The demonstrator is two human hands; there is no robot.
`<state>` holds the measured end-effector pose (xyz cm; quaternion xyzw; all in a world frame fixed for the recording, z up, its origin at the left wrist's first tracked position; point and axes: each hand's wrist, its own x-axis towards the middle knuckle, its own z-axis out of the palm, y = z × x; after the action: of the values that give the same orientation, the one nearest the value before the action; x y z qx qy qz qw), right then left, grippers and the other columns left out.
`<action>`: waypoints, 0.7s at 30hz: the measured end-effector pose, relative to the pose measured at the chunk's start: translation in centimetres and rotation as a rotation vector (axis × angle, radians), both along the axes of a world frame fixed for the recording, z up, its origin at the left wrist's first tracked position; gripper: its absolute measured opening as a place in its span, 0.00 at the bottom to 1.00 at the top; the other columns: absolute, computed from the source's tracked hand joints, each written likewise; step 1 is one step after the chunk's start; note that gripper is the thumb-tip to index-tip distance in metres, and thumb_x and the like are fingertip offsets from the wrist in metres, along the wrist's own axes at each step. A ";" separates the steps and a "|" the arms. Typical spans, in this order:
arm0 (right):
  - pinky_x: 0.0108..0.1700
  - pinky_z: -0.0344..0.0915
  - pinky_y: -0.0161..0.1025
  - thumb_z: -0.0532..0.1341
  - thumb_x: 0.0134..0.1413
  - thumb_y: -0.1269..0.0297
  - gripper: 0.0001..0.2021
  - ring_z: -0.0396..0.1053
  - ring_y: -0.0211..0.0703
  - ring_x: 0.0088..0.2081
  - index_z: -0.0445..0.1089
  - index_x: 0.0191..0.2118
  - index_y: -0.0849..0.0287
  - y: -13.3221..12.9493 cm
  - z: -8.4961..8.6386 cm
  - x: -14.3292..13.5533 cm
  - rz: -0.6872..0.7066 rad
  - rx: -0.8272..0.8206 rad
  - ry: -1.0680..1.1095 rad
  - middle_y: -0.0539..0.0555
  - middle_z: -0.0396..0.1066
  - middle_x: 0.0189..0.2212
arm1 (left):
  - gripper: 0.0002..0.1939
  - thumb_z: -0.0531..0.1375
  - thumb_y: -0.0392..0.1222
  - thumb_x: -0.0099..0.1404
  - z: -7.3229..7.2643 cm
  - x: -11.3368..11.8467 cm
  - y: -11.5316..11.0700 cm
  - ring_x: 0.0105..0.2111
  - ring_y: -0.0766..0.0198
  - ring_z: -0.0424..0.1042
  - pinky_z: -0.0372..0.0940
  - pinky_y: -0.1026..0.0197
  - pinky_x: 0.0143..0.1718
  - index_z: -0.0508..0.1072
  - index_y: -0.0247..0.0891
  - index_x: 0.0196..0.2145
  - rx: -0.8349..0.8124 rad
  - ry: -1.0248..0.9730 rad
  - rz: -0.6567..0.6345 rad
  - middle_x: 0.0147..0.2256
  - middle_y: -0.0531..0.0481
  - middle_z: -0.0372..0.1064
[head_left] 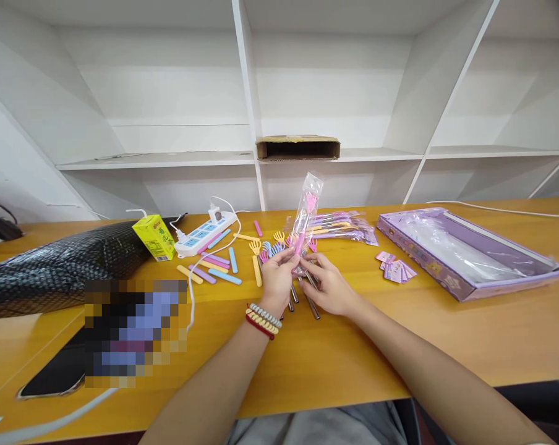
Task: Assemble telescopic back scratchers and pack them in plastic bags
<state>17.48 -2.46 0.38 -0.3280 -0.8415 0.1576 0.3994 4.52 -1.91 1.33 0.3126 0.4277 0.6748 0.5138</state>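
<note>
A pink hand-shaped scratcher stands upright in a clear plastic sleeve above the table. My left hand is closed around its lower part. At the sleeve's bottom end, my right hand has its fingers pressed against the plastic. Beneath and behind both hands lie loose scratcher heads in yellow, blue and pink, with metal rods. Coloured handle sticks are scattered to the left. Several bagged scratchers lie in a pile behind my right hand.
A purple tray box with clear plastic sits at the right, beside small purple cards. On the left are a power strip with a white cable, a yellow drink carton, a black wrapped bundle and a phone.
</note>
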 end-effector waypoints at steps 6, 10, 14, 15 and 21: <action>0.30 0.66 0.38 0.59 0.46 0.48 0.25 0.67 0.41 0.33 0.58 0.48 0.56 4.0 1.8 2.6 -0.360 -0.311 0.646 0.55 0.67 0.38 | 0.10 0.63 0.29 0.47 3.1 -1.7 0.7 0.24 0.65 0.69 0.63 0.64 0.21 0.73 0.31 0.31 -0.033 0.035 -0.257 0.24 0.47 0.69; 0.28 0.68 0.39 0.49 0.46 0.37 0.27 0.69 0.44 0.32 0.59 0.40 0.56 8.4 3.6 7.0 -0.245 -0.566 0.929 0.54 0.66 0.32 | 0.11 0.61 0.25 0.49 5.5 -2.7 3.1 0.23 0.66 0.69 0.60 0.66 0.19 0.73 0.29 0.33 -0.096 0.189 -0.494 0.24 0.44 0.69; 0.29 0.68 0.38 0.56 0.45 0.48 0.17 0.68 0.40 0.31 0.59 0.33 0.56 11.2 4.8 10.4 -0.198 -0.556 1.039 0.52 0.66 0.28 | 0.10 0.61 0.22 0.47 6.5 -2.8 6.8 0.18 0.73 0.63 0.60 0.67 0.21 0.73 0.30 0.28 -0.138 0.232 -0.576 0.21 0.49 0.66; 0.28 0.68 0.37 0.59 0.42 0.54 0.13 0.68 0.39 0.29 0.59 0.31 0.56 11.7 5.0 10.8 -0.203 -0.562 1.072 0.51 0.65 0.27 | 0.10 0.61 0.22 0.46 6.3 -2.6 7.9 0.18 0.73 0.63 0.61 0.67 0.22 0.73 0.30 0.28 -0.147 0.245 -0.554 0.21 0.49 0.66; 0.25 0.70 0.39 0.62 0.30 0.75 0.16 0.64 0.34 0.20 0.61 0.31 0.60 14.8 5.1 11.4 -0.330 -0.588 1.114 0.46 0.63 0.20 | 0.07 0.62 0.27 0.47 3.5 -0.6 15.7 0.20 0.72 0.64 0.63 0.65 0.27 0.66 0.32 0.21 -0.136 0.353 -0.260 0.19 0.51 0.64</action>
<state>28.92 12.35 5.45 -0.4177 -0.3687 0.4643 0.6885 3.90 13.77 4.86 0.4428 0.5116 0.5072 0.5338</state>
